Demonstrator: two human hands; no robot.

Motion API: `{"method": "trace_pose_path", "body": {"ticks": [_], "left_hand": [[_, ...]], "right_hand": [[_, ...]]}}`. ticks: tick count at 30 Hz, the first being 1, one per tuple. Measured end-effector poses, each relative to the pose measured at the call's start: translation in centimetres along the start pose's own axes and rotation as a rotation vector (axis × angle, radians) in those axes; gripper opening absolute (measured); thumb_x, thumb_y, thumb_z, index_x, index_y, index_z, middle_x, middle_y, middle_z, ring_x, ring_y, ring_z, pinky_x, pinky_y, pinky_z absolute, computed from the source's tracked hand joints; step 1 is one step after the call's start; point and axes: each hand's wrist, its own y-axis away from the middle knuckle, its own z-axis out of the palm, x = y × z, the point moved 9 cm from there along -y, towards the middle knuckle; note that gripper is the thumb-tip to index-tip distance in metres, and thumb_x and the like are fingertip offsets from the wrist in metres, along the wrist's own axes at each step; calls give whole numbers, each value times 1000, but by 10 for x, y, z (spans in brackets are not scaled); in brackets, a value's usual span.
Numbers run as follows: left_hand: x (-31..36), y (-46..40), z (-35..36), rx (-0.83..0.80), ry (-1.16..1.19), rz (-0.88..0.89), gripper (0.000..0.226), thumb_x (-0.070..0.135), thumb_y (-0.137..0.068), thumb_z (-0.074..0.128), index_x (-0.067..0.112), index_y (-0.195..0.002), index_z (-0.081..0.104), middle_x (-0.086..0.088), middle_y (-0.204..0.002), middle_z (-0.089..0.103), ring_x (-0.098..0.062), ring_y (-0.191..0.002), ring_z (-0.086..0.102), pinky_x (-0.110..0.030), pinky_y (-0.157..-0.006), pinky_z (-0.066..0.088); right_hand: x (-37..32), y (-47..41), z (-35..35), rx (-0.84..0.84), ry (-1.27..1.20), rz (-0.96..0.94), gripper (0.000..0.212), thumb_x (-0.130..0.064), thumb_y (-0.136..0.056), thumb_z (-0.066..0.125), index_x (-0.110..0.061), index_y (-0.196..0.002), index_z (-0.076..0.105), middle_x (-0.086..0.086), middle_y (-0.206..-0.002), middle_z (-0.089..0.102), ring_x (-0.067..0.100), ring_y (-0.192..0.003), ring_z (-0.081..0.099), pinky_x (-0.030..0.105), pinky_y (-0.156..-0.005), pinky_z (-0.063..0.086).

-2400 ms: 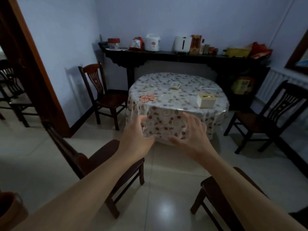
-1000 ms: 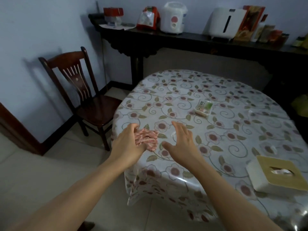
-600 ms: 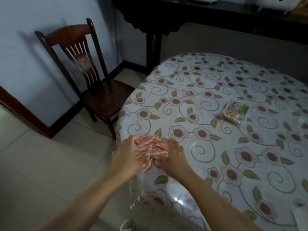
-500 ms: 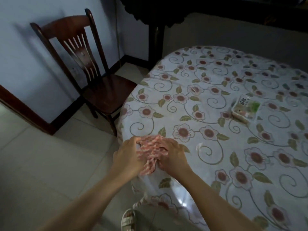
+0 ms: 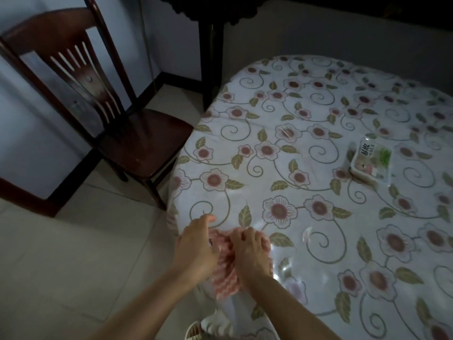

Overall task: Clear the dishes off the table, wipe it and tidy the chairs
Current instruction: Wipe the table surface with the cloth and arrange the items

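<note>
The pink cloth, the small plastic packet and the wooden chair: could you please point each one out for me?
pink cloth (image 5: 225, 278), head view, its hanging middle.
plastic packet (image 5: 371, 159), head view, its printed top.
wooden chair (image 5: 144, 141), head view, its seat.

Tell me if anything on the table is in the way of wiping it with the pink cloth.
Mostly no. Both hands, left hand and right hand, hold the pink cloth at the table edge. Only a small plastic packet lies farther across the flowered top.

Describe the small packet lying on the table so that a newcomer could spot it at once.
Start at the round table with its flowered cloth. Toward its right side lies the small packet, away from both hands. It is the only clear plastic item there, with dark printed characters and green inside.
</note>
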Motion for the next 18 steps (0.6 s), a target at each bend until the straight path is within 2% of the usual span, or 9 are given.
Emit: {"method": "trace_pose_path", "body": {"ticks": [3,6,8,10,11,13,16,18], "left_hand": [[6,-9,-14,-4,8,36,60,17,-87,60,27,-140,34,8,-140,41,-10,-127,41,-31,-106,36],[16,-19,-27,-20,39,70,59,18,-87,61,27,-139,34,9,-140,41,-10,-127,41,-30,-105,38],[28,-27,-32,-45,34,108,60,21,-88,62,28,-140,33,9,-139,41,-11,-127,42,-30,-105,39],[45,-36,-32,-62,33,147,60,21,-88,62,29,-140,33,7,-140,42,-13,-127,43,-30,-104,39],[55,-42,-30,-75,36,172,61,20,-88,62,29,-141,32,7,-140,43,-14,-126,44,-30,-104,39],[76,-54,-27,-107,66,206,61,18,-88,62,29,-140,34,6,-138,44,-14,-125,46,-27,-100,40],[106,-77,-23,-126,185,217,40,16,-88,62,28,-124,51,8,-122,59,-8,-103,58,-23,-88,49],[127,-96,-23,-90,196,227,15,18,-89,59,25,-102,58,12,-96,64,1,-80,58,-10,-68,48]], "right_hand": [[3,-8,-18,7,-65,55,29,-8,-93,46,-15,-121,49,5,-123,48,20,-110,49,29,-92,46],[9,-13,-52,58,-174,131,21,1,-89,40,-12,-103,51,7,-104,62,17,-84,56,24,-70,46],[12,-14,-82,89,-281,153,20,1,-87,43,-16,-95,46,6,-94,61,18,-79,55,27,-67,47],[15,-16,-112,131,-348,147,22,3,-86,42,-15,-97,49,6,-90,58,19,-79,56,29,-70,50],[18,-18,-127,163,-381,145,26,5,-85,40,-14,-98,52,6,-89,60,18,-78,57,25,-67,50],[26,-22,-153,232,-530,146,34,9,-83,35,-14,-96,57,3,-85,62,12,-72,56,10,-54,44],[40,-35,-180,286,-704,158,37,11,-81,38,-19,-87,58,-4,-76,61,3,-68,54,5,-52,41],[53,-48,-193,306,-827,174,32,7,-82,42,-18,-86,61,-4,-78,64,8,-73,59,9,-58,46]]}}
